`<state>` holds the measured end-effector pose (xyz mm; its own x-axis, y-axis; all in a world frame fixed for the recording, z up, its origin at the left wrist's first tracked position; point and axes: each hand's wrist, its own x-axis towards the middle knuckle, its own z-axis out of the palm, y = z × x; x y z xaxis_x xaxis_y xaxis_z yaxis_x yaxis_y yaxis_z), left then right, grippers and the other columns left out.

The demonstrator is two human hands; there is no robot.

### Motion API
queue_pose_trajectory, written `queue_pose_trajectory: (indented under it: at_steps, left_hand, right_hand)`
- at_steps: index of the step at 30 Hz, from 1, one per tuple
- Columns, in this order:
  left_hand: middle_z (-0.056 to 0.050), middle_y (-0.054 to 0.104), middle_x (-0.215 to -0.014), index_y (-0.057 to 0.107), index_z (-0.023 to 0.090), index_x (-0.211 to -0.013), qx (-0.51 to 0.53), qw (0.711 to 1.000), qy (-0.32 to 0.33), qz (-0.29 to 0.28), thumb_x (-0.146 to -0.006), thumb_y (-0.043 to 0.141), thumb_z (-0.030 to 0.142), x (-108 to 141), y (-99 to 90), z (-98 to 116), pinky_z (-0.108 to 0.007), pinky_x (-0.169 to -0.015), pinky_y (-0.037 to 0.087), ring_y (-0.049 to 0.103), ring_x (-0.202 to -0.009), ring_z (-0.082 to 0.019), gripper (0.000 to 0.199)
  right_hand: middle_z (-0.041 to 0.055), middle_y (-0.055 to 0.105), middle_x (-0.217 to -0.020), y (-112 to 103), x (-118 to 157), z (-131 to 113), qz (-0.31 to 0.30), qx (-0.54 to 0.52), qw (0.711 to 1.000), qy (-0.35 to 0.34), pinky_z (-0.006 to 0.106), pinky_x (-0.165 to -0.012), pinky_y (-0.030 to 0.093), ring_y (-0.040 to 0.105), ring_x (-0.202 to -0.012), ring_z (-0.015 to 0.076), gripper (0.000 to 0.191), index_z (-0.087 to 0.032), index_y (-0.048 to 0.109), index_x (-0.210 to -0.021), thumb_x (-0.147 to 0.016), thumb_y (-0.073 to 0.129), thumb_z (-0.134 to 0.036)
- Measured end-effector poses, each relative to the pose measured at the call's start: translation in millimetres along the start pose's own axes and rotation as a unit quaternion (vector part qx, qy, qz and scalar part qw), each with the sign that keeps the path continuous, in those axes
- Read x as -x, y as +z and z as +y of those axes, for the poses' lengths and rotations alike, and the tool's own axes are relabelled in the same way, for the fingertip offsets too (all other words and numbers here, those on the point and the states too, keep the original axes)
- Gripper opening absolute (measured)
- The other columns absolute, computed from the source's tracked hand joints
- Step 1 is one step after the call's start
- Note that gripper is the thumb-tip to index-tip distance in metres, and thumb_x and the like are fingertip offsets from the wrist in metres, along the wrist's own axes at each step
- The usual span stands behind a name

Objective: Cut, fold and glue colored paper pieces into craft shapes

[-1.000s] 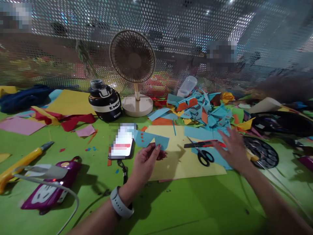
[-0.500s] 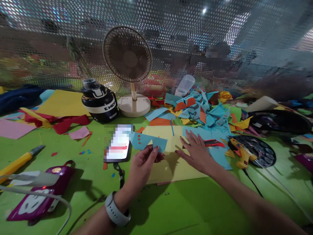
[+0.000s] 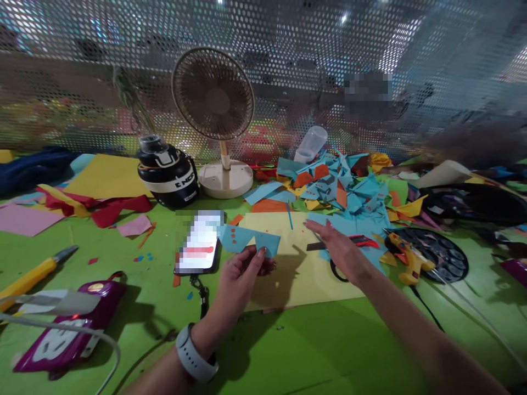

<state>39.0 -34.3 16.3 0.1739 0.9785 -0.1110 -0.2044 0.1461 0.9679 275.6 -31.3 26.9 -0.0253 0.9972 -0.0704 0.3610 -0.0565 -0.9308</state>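
My left hand (image 3: 242, 277) is closed in a pinch on a piece of blue paper (image 3: 239, 240) with a row of small orange dots, held above a pale yellow sheet (image 3: 296, 285). My right hand (image 3: 343, 249) is turned on edge over the sheet's right part, fingers stretched out, with no object visible in it. Beside and under it show a dark flat strip (image 3: 315, 247), part of a black loop (image 3: 338, 272) and a red-edged tool (image 3: 366, 241); the hand partly hides them. A thin blue strip (image 3: 290, 216) lies at the sheet's far edge.
A phone (image 3: 200, 244) lies left of the sheet. Behind stand a fan (image 3: 225, 178) and a dark bottle (image 3: 168, 175). A heap of blue paper pieces (image 3: 349, 184) is at the back. A yellow glue gun (image 3: 409, 258) lies right, a yellow cutter (image 3: 33, 274) and purple device (image 3: 74, 323) left.
My right hand has turned from palm-down with spread fingers to on edge, uncovering more of the dark strip and the black loop. My left hand keeps the blue paper almost in place.
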Motion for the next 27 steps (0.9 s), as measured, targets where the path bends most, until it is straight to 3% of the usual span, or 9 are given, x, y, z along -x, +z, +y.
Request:
queue_pose_trajectory:
  at_steps: [3,6,9,11,13,15,19,24,27]
  left_hand:
    - [-0.005,0.074,-0.069,0.069,0.015,-0.081,-0.005,1.000,-0.006,0.001,-0.075,0.073,0.041,0,-0.3,-1,-0.027,-0.065,0.057,0.067,-0.062,-0.015,0.027]
    - [-0.005,0.074,-0.071,0.070,0.015,-0.084,-0.007,1.000,-0.001,0.003,-0.075,0.072,0.042,-1,-1.5,-3,-0.028,-0.066,0.057,0.068,-0.063,-0.016,0.028]
    - [-0.005,0.074,-0.071,0.070,0.015,-0.085,-0.006,1.000,0.006,-0.002,-0.076,0.073,0.044,-2,-2.8,-5,-0.029,-0.066,0.057,0.069,-0.064,-0.017,0.030]
    - [-0.005,0.074,-0.071,0.070,0.015,-0.085,-0.002,1.000,0.006,-0.007,-0.076,0.073,0.044,-2,-3.5,-7,-0.028,-0.066,0.057,0.069,-0.065,-0.016,0.030]
    - [-0.005,0.074,-0.071,0.070,0.015,-0.085,0.002,1.000,0.009,-0.009,-0.077,0.073,0.043,-3,-4.1,-8,-0.027,-0.066,0.057,0.069,-0.065,-0.016,0.030]
    - [-0.005,0.074,-0.071,0.070,0.015,-0.085,0.003,1.000,0.014,-0.009,-0.077,0.072,0.044,-3,-4.5,-9,-0.027,-0.066,0.057,0.069,-0.065,-0.016,0.030]
    - [-0.004,0.074,-0.070,0.069,0.015,-0.084,0.005,1.000,0.015,-0.007,-0.077,0.073,0.044,-2,-4.2,-7,-0.025,-0.066,0.057,0.068,-0.065,-0.015,0.030]
    - [-0.004,0.075,-0.070,0.068,0.015,-0.081,0.009,1.000,0.006,-0.003,-0.074,0.074,0.044,-1,-1.7,-4,-0.024,-0.065,0.057,0.068,-0.063,-0.014,0.031]
    - [-0.004,0.075,-0.070,0.068,0.015,-0.081,0.002,1.000,-0.002,0.001,-0.072,0.075,0.043,0,-0.8,-3,-0.025,-0.066,0.057,0.069,-0.062,-0.015,0.031]
  right_hand:
    - [0.0095,0.052,-0.142,2,1,-9,-0.009,-0.058,0.998,0.008,0.050,-0.114,0.026,0.037,-0.138,0.0254,0.079,-0.019,0.058,-0.132,-0.090,0.013,-0.070]
    - [0.0105,0.063,-0.130,2,2,-13,0.038,-0.041,0.998,-0.008,0.047,-0.106,0.036,0.048,-0.129,0.0269,0.070,-0.020,0.069,-0.113,-0.089,0.026,-0.069]
    - [0.0095,0.073,-0.102,-1,3,-10,0.097,0.079,0.991,-0.039,0.043,-0.093,0.045,0.062,-0.107,0.0283,0.051,-0.022,0.071,-0.077,-0.079,0.052,-0.070]
    - [0.0069,0.071,-0.080,-2,4,-9,0.126,0.196,0.970,-0.066,0.038,-0.081,0.048,0.064,-0.088,0.0258,0.051,-0.023,0.063,-0.061,-0.076,0.055,-0.070]
    - [0.0056,0.065,-0.067,-3,5,-10,0.144,0.272,0.947,-0.090,0.035,-0.072,0.047,0.062,-0.076,0.0228,0.055,-0.023,0.057,-0.054,-0.084,0.046,-0.068]
    - [0.0060,0.065,-0.068,-9,7,-13,0.156,0.310,0.931,-0.117,0.035,-0.073,0.046,0.061,-0.075,0.0222,0.054,-0.023,0.058,-0.057,-0.090,0.040,-0.063]
    - [0.0077,0.067,-0.080,-46,21,-14,0.203,0.394,0.888,-0.125,0.038,-0.078,0.046,0.061,-0.082,0.0251,0.048,-0.024,0.063,-0.071,-0.089,0.039,-0.062]
    - [0.0111,0.060,-0.066,-119,59,9,0.335,0.499,0.796,0.071,0.044,-0.073,0.045,0.061,-0.078,0.0308,0.053,-0.026,0.048,-0.052,-0.083,0.040,-0.067]
    - [0.0198,0.067,-0.094,-143,76,34,0.345,0.546,0.756,0.107,0.048,-0.083,0.044,0.059,-0.098,0.0374,0.050,-0.019,0.065,-0.079,-0.084,0.040,-0.062]
